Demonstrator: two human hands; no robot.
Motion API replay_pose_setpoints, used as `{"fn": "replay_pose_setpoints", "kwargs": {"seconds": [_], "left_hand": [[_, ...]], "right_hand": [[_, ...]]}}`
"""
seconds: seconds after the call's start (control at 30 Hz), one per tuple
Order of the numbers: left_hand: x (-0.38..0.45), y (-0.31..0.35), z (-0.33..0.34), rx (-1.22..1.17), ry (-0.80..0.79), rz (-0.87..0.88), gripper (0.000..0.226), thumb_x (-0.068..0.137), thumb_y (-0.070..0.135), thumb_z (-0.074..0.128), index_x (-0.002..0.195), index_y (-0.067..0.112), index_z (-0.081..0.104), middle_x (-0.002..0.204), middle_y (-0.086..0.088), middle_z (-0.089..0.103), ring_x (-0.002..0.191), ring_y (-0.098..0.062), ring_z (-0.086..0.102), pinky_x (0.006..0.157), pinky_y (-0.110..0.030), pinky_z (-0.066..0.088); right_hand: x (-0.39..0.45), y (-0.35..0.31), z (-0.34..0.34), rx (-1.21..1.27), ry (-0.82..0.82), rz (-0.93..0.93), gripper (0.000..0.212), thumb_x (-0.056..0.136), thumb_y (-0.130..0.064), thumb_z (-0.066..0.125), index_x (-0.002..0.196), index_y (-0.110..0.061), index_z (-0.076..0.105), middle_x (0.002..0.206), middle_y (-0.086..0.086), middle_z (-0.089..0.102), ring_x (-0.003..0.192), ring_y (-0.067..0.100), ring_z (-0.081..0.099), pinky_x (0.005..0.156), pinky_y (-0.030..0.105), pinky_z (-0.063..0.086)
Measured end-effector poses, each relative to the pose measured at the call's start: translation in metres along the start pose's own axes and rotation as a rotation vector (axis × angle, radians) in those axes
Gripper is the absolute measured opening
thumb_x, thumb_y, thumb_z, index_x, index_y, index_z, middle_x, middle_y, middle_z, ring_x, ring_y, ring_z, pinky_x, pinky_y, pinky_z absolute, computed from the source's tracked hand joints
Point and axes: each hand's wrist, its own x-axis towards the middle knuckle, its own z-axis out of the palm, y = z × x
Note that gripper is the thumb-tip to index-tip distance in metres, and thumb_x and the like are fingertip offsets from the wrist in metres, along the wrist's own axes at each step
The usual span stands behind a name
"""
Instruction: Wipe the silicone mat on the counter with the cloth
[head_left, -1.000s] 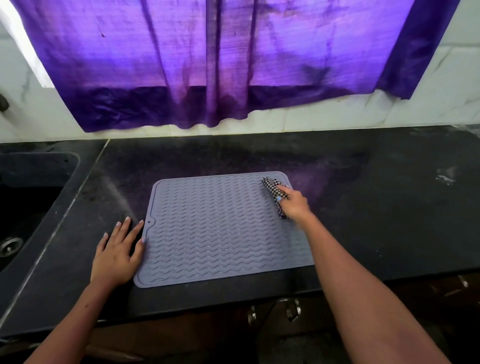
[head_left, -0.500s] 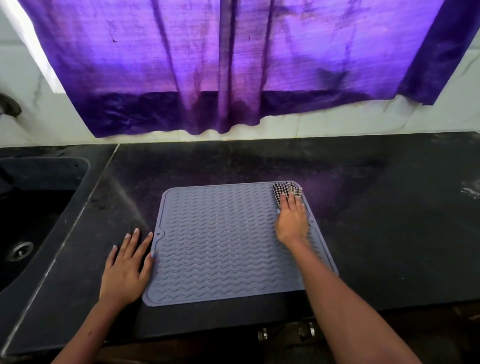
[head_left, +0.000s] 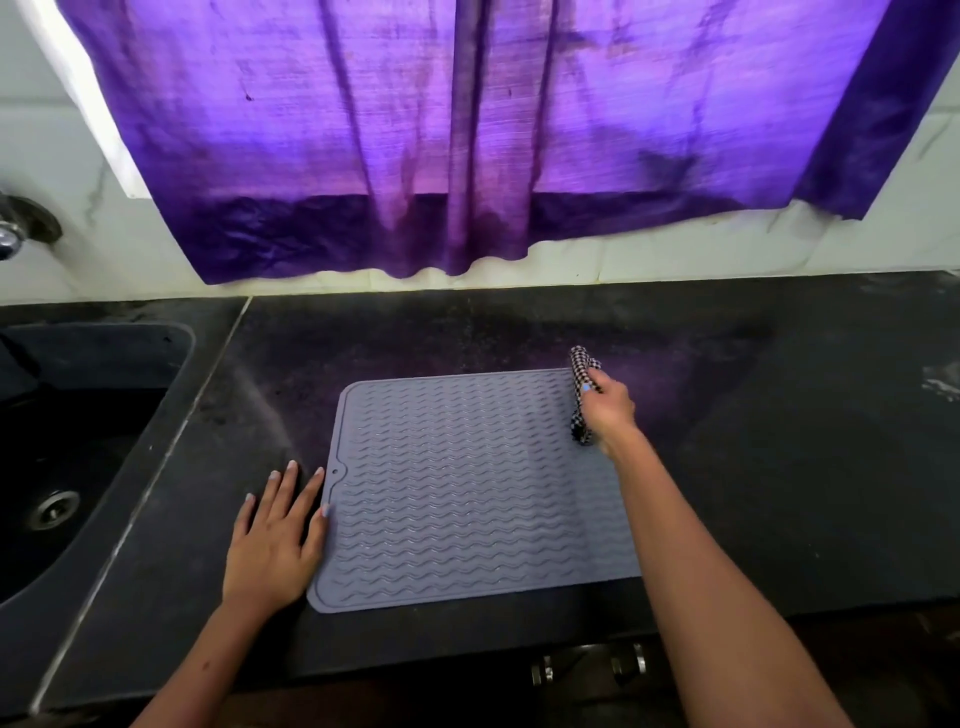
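Mat (head_left: 467, 488): grey, laid flat on worktop (head_left: 779, 467), frame centre. Cloth (head_left: 581, 371): checked, gripped by right hand (head_left: 608, 410) at mat's upper right corner. Left hand (head_left: 275, 540): spread flat, pressed beside mat's left edge.

1. Your silicone mat (head_left: 457, 488) looks matt grey and rubbery, ribbed all over with raised wavy ridges.
2. The cloth (head_left: 581, 370) you grip is woven fabric in a fine black-and-white check.
3. Your counter (head_left: 779, 441) is dark polished stone with a faint sheen.
4. The curtain (head_left: 467, 130) is thin purple cloth, slubby and creased.
5. The sink drain (head_left: 53, 509) is shiny metal.
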Motion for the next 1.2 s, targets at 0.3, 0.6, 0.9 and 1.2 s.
{"fn": "replay_pose_setpoints", "kwargs": {"seconds": [0.3, 0.6, 0.9, 1.2], "left_hand": [[0.0, -0.001, 0.001, -0.007, -0.014, 0.001, 0.075, 0.083, 0.061, 0.001, 0.147, 0.028, 0.025, 0.157, 0.0, 0.016, 0.145, -0.013, 0.006, 0.117, -0.039, 0.004], [0.001, -0.003, 0.0, 0.008, -0.04, 0.018, 0.074, 0.085, 0.057, 0.001, 0.146, 0.027, 0.029, 0.157, -0.003, 0.019, 0.146, -0.019, 0.011, 0.117, -0.043, 0.007], [0.04, -0.003, -0.015, 0.049, -0.075, 0.081, 0.083, 0.078, 0.06, -0.004, 0.148, 0.024, 0.025, 0.158, -0.007, 0.013, 0.146, -0.022, 0.008, 0.117, -0.044, 0.002], [0.068, -0.01, 0.0, 0.057, -0.146, 0.096, 0.085, 0.075, 0.061, -0.009, 0.15, 0.026, 0.012, 0.159, -0.007, 0.004, 0.147, -0.022, 0.002, 0.118, -0.043, 0.001]], "right_hand": [[-0.058, 0.031, 0.083, -0.707, 0.026, -0.296, 0.065, 0.098, -0.026, 0.038, 0.151, -0.015, 0.002, 0.159, 0.009, -0.007, 0.147, 0.025, -0.006, 0.119, 0.037, -0.005], [-0.048, 0.017, 0.073, -0.782, -0.055, -0.275, 0.07, 0.092, -0.006, 0.044, 0.151, -0.016, 0.009, 0.159, 0.01, 0.001, 0.147, 0.025, 0.003, 0.121, 0.037, 0.007], [-0.063, -0.032, 0.081, -0.267, 0.12, -0.087, 0.052, 0.091, -0.003, 0.047, 0.142, -0.01, 0.038, 0.149, 0.012, 0.036, 0.135, 0.031, 0.037, 0.111, 0.037, 0.031], [-0.094, 0.008, 0.124, -0.678, -0.056, -0.308, 0.064, 0.098, -0.022, 0.035, 0.151, -0.015, 0.0, 0.159, 0.007, -0.011, 0.146, 0.024, -0.011, 0.118, 0.035, -0.006]]}}
